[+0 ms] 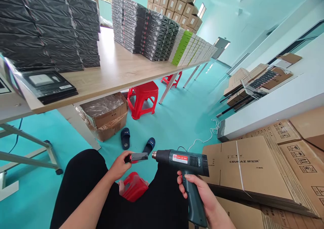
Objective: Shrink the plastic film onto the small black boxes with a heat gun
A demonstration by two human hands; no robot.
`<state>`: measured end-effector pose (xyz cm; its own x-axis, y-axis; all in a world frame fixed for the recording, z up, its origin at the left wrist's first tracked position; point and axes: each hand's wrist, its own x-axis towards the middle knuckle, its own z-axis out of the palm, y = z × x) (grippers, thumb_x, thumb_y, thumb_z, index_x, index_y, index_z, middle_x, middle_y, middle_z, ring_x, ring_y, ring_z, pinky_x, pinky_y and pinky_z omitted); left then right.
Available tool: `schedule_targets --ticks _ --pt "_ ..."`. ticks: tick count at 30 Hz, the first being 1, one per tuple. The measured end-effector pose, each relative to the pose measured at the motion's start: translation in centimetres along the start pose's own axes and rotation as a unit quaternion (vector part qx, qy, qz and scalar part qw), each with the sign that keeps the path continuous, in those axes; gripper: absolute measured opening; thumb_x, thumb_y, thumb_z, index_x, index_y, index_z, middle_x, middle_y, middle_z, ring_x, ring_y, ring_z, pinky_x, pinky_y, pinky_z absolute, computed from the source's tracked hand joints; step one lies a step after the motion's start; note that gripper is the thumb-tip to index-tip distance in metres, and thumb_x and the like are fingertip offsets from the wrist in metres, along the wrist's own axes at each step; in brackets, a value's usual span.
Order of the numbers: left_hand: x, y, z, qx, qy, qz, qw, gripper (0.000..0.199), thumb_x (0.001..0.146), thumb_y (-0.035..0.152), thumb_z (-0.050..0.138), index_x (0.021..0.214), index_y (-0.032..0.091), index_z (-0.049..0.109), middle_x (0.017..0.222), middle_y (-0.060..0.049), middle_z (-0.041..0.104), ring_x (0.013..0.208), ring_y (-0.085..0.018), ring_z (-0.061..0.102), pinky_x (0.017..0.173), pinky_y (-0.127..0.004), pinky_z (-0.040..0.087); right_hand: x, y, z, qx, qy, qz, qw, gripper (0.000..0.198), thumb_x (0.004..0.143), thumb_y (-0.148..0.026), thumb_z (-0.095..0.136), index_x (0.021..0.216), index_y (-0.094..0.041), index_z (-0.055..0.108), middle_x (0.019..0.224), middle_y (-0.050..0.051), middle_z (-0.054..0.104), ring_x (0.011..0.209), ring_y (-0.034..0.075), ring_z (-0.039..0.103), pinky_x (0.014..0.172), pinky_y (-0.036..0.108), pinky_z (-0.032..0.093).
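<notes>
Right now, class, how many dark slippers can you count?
2: one slipper by the open carton, the other slipper farther right, near the heat gun in the picture. More could be hidden.

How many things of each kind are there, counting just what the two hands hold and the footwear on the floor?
Dark green, pistol-shaped plastic heat gun: 1
Small dark rectangular box: 1
Dark blue open-toed slippers: 2
Total: 4
</notes>
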<state>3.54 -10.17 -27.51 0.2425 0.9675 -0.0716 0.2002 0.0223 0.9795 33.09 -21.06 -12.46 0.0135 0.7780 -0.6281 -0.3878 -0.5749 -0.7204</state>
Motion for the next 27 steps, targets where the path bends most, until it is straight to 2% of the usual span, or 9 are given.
schedule_targets --ticks 6,14,19,22,24,27 --pt "0.0 -0.3 -0.2 0.043 -0.016 0.025 0.999 0.045 0.066 0.011 0.047 0.107 0.023 0.061 0.108 -0.004 0.056 0.099 -0.022 0.053 0.087 -0.032 0.041 0.9 0.8 -0.4 -0.036 -0.037 0.008 0.999 0.028 0.077 -0.031 0.058 0.097 -0.012 0.064 0.078 0.008 0.064 0.060 0.015 0.057 0.049 0.025 0.045" --pt "-0.1 -0.3 -0.2 0.049 -0.022 0.032 0.998 0.043 0.065 0.010 0.046 0.105 0.022 0.060 0.109 -0.005 0.055 0.100 -0.021 0.053 0.087 -0.032 0.042 0.8 0.6 0.1 -0.066 -0.034 -0.012 0.997 0.027 0.080 -0.029 0.055 0.099 -0.011 0.063 0.078 0.007 0.064 0.059 0.014 0.057 0.049 0.025 0.044" --pt "-0.1 -0.7 0.0 0.056 -0.030 0.040 0.997 0.045 0.066 0.009 0.045 0.106 0.023 0.060 0.109 -0.005 0.055 0.101 -0.021 0.053 0.088 -0.033 0.043 0.7 0.2 0.6 -0.110 -0.070 -0.021 0.991 0.027 0.081 -0.028 0.055 0.102 -0.011 0.062 0.081 0.008 0.065 0.062 0.015 0.059 0.052 0.027 0.046" --pt "-0.1 -1.3 0.2 0.075 -0.030 0.045 0.996 0.049 0.064 0.008 0.044 0.108 0.023 0.060 0.113 -0.006 0.055 0.106 -0.022 0.052 0.091 -0.036 0.041 1.1 0.5 0.8 -0.143 -0.045 -0.039 0.988 0.028 0.081 -0.030 0.056 0.102 -0.012 0.062 0.082 0.008 0.065 0.064 0.016 0.059 0.054 0.027 0.047" --pt "0.0 -1.6 0.2 0.095 -0.032 0.051 0.994 0.050 0.063 0.007 0.045 0.108 0.024 0.061 0.114 -0.006 0.055 0.106 -0.022 0.052 0.093 -0.037 0.040 1.2 0.8 1.1 -0.162 -0.039 -0.029 0.986 0.028 0.081 -0.030 0.057 0.101 -0.012 0.062 0.081 0.008 0.065 0.063 0.016 0.059 0.054 0.028 0.048" --pt "0.0 -2.0 0.3 0.130 -0.027 0.060 0.989 0.053 0.062 0.006 0.045 0.108 0.025 0.062 0.115 -0.005 0.056 0.108 -0.023 0.052 0.097 -0.040 0.037 1.0 1.1 2.1 -0.166 -0.091 0.001 0.982 0.028 0.079 -0.029 0.059 0.101 -0.011 0.064 0.081 0.009 0.066 0.061 0.016 0.060 0.053 0.027 0.047"
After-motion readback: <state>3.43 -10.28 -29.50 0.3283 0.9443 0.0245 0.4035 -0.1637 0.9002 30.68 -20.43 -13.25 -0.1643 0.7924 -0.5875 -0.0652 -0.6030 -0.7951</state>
